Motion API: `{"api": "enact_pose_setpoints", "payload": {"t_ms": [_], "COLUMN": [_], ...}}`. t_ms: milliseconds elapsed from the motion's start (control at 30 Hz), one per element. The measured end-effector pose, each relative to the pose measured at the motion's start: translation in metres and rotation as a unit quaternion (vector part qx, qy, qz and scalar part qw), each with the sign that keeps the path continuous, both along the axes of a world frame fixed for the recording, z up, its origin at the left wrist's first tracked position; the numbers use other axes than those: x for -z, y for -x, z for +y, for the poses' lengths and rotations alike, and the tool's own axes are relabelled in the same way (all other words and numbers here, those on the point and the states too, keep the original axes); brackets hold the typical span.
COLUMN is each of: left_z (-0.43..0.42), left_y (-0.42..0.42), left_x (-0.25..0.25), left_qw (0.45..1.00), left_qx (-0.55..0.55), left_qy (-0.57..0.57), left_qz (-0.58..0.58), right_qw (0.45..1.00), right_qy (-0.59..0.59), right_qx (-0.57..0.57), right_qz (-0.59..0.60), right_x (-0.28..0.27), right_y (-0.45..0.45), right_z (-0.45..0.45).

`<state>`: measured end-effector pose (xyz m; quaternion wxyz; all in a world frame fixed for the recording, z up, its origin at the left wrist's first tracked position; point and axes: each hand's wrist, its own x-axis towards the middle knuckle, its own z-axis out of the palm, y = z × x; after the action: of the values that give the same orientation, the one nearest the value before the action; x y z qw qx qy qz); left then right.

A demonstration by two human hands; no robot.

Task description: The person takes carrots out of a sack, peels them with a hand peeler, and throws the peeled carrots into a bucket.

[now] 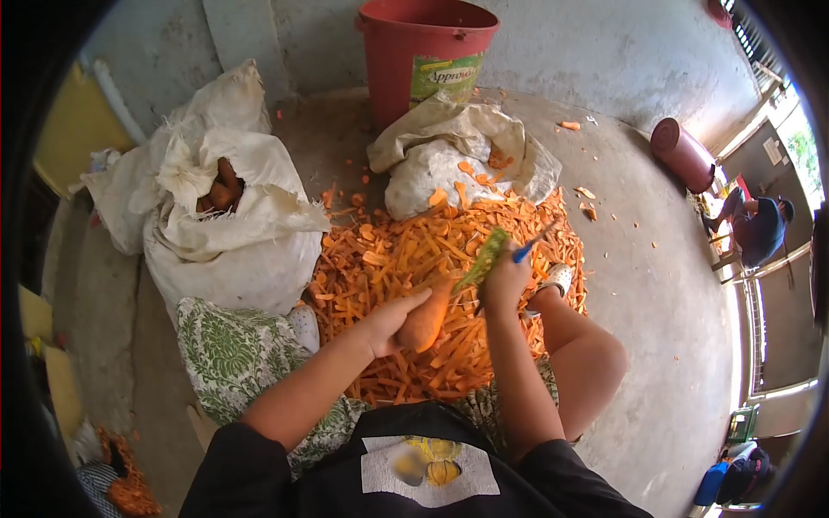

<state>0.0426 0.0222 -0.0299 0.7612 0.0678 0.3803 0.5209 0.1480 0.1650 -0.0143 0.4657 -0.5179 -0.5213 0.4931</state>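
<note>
My left hand [390,323] is closed around the thick end of an orange root [425,321], whose narrower end points up and away from me. To its right, my right hand [507,281] grips a tool with a blue part [522,254] and a thin dark rod sticking out up to the right. A yellow-green strip [484,259] slants between that hand and the root's tip; whether it belongs to the tool I cannot tell. Below both hands spreads a large heap of orange peels and slices [380,268], lying between my legs.
White sacks [233,259] stand at the left, one open with brown roots [223,190] inside. Behind the heap are a crumpled sack [423,173] and a red bin [389,60]. A dark red container [682,155] lies at the right, near a seated person [758,229].
</note>
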Motion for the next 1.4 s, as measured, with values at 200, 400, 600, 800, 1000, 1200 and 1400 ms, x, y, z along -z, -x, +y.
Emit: {"api": "enact_pose_setpoints", "payload": {"t_ms": [200, 400, 600, 800, 1000, 1200, 1400], "left_z": [-0.004, -0.003, -0.008, 0.000, -0.004, -0.020, -0.002], "left_y": [0.001, -0.006, -0.004, 0.002, -0.004, -0.018, -0.001], "left_x": [0.009, -0.006, 0.006, 0.011, 0.019, -0.012, 0.016], "left_qw": [0.997, 0.993, 0.997, 0.994, 0.998, 0.997, 0.995], "left_qx": [-0.064, 0.073, -0.002, -0.070, -0.050, 0.054, -0.061], "left_qy": [0.018, 0.046, 0.016, 0.047, 0.041, 0.030, 0.023], "left_qz": [-0.036, 0.087, -0.072, -0.065, -0.019, 0.038, -0.073], "right_qw": [0.976, 0.974, 0.997, 0.986, 0.955, 0.968, 0.985], "right_qy": [-0.157, -0.111, 0.008, -0.103, -0.194, -0.132, -0.118], "right_qx": [-0.088, -0.012, 0.075, -0.100, -0.089, 0.081, -0.110], "right_qz": [-0.124, -0.199, -0.013, -0.079, -0.204, -0.199, -0.066], "right_x": [-0.005, 0.011, 0.001, -0.018, 0.004, 0.042, -0.019], "right_y": [0.020, 0.013, -0.008, 0.020, 0.024, -0.012, 0.009], "right_z": [-0.071, -0.019, 0.015, -0.071, -0.060, 0.046, -0.040]}}
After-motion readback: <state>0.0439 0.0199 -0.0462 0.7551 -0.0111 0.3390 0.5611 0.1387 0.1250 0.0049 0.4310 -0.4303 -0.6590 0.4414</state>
